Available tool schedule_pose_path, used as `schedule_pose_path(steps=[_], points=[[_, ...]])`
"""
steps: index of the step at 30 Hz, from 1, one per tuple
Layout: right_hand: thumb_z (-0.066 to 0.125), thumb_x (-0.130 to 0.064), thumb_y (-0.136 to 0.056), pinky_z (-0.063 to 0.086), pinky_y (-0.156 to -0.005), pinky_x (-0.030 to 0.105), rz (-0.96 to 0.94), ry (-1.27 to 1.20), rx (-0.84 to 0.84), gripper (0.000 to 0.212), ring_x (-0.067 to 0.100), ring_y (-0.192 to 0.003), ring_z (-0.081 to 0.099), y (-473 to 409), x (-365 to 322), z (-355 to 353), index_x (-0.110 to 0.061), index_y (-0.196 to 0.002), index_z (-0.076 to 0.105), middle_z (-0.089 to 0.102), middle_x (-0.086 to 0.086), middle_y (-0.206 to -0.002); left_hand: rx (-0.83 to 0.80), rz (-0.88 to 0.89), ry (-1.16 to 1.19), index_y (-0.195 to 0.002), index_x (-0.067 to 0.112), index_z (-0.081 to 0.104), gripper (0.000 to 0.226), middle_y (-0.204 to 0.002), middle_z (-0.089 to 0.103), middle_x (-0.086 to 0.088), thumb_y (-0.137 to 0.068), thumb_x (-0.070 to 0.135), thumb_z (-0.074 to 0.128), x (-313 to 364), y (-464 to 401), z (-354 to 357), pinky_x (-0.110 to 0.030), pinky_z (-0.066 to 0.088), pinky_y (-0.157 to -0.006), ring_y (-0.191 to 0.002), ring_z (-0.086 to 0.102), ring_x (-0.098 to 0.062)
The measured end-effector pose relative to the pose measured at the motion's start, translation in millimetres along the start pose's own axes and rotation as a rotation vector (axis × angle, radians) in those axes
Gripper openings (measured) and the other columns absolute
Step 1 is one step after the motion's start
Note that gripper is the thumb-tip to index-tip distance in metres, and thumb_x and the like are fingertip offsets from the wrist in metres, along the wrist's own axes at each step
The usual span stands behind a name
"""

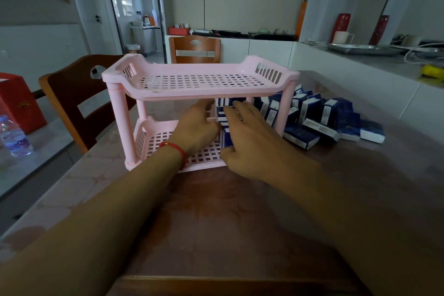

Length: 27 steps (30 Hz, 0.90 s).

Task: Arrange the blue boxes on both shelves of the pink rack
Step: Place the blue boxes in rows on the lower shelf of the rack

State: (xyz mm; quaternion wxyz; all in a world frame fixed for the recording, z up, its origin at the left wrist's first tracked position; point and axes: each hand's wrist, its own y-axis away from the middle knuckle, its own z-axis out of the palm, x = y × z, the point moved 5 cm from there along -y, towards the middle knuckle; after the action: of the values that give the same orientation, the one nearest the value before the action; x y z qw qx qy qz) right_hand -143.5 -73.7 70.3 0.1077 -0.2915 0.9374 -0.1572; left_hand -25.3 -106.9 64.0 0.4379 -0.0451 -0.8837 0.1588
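**Both hands in the bottom shelf, most boxes waiting on the table**

So the pink rack [199,84] is that molded plastic kind: two trays with a square-hole grid floor, slotted end walls, and round tube legs at the corners. It sits on a glossy reddish-brown table [240,223] with a faint scalloped pattern near its left edge. The top shelf has nothing on it.

The blue boxes [319,115] are small rectangular cartons, dark navy with white label panels and white ends. Most are in a loose heap on the table just right of the rack, some upright, some leaning, a few flat. A small group stands upright at the right end of the lower shelf, stacked behind the hands.

The left hand [199,127], red cord bracelet [176,150] on the wrist, reaches into the lower shelf with its fingers against the left side of those boxes; can't tell if they're curled around one. The right hand [249,142] lies over the front of the same boxes, fingers spread and fairly straight, thumb down at the shelf's front edge.

A wooden chair [72,101] stands left of the table.
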Motion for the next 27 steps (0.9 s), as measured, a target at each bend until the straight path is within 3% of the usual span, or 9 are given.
schedule_pose_path(steps=[3,7,10,13,15,17,20,24,27], points=[[0.053,-0.029,-0.086,0.048,-0.094,0.033,-0.029,-0.048,0.035,0.036,0.011,-0.112,0.048,36.3,-5.1,-26.1,-0.022,-0.121,0.054,0.055,-0.005,-0.121,0.066,0.026,-0.156,-0.138,0.012,0.054,0.046,-0.142,0.057,-0.007,-0.093,0.011,0.063,13.6,8.6,-9.1,-0.021,0.034,-0.093,-0.128,0.053,-0.024],[0.057,-0.031,-0.091,0.052,-0.09,0.03,0.124,0.03,0.021,0.01,0.007,-0.096,0.058,78.0,41.2,-47.0,-0.028,-0.099,0.062,0.063,-0.01,-0.102,0.048,-0.002,-0.319,-0.132,0.007,0.06,0.042,-0.136,0.06,-0.014,-0.091,0.013,0.061,30.8,25.7,-15.6,-0.031,0.043,-0.1,-0.124,0.056,-0.029],[0.059,-0.032,-0.09,0.051,-0.08,0.032,0.32,0.142,0.079,0.019,0.015,-0.095,0.057,81.2,106.9,-52.1,-0.025,-0.107,0.063,0.063,-0.003,-0.108,0.09,0.078,-0.523,-0.117,0.011,0.069,0.033,-0.12,0.064,-0.015,-0.085,0.018,0.062,47.1,54.0,-15.1,-0.036,0.046,-0.091,-0.109,0.06,-0.033],[0.054,-0.054,-0.089,0.048,-0.094,0.042,0.375,0.29,0.051,0.055,0.027,-0.12,0.049,67.5,153.3,-38.0,-0.022,-0.134,0.051,0.053,0.008,-0.133,0.159,0.232,-0.547,-0.09,0.017,0.07,0.021,-0.098,0.065,-0.006,-0.077,0.027,0.056,66.7,86.1,-0.1,-0.039,0.048,-0.078,-0.094,0.059,-0.029],[0.047,-0.071,-0.085,0.04,-0.104,0.047,0.401,0.332,-0.033,0.076,0.031,-0.13,0.041,55.4,161.7,-19.0,-0.026,-0.145,0.037,0.044,0.01,-0.144,0.101,0.31,-0.522,-0.082,0.022,0.067,0.026,-0.089,0.063,0.001,-0.074,0.035,0.045,75.2,96.0,17.2,-0.041,0.051,-0.071,-0.088,0.058,-0.026],[0.044,-0.08,-0.08,0.033,-0.107,0.051,0.426,0.382,-0.066,0.084,0.034,-0.135,0.034,47.3,162.9,-2.3,-0.032,-0.148,0.031,0.038,0.01,-0.148,0.007,0.376,-0.533,-0.082,0.023,0.065,0.028,-0.087,0.062,0.004,-0.075,0.038,0.041,74.2,97.7,35.3,-0.042,0.052,-0.069,-0.086,0.057,-0.024],[0.049,-0.078,-0.08,0.031,-0.107,0.053,0.463,0.383,-0.039,0.077,0.036,-0.135,0.029,44.8,168.7,2.4,-0.037,-0.144,0.035,0.037,0.01,-0.145,-0.082,0.417,-0.513,-0.082,0.024,0.065,0.022,-0.085,0.062,0.007,-0.074,0.032,0.046,63.4,98.5,45.8,-0.039,0.053,-0.07,-0.082,0.056,-0.017],[0.057,-0.064,-0.085,0.042,-0.1,0.047,0.38,0.213,-0.017,0.058,0.027,-0.124,0.037,50.0,178.1,-2.6,-0.035,-0.135,0.051,0.041,0.005,-0.13,-0.056,0.344,-0.364,-0.078,0.025,0.067,0.017,-0.073,0.061,0.015,-0.069,0.016,0.056,54.2,97.6,37.8,-0.022,0.045,-0.066,-0.063,0.049,-0.002],[0.058,-0.051,-0.091,0.045,-0.1,0.04,0.291,0.143,-0.045,0.049,0.025,-0.123,0.041,58.6,171.4,-7.4,-0.03,-0.136,0.053,0.041,0.006,-0.134,-0.005,0.248,-0.26,-0.074,0.022,0.069,0.025,-0.065,0.067,0.008,-0.069,-0.001,0.061,44.4,92.8,26.6,-0.007,0.039,-0.06,-0.06,0.06,-0.009]])
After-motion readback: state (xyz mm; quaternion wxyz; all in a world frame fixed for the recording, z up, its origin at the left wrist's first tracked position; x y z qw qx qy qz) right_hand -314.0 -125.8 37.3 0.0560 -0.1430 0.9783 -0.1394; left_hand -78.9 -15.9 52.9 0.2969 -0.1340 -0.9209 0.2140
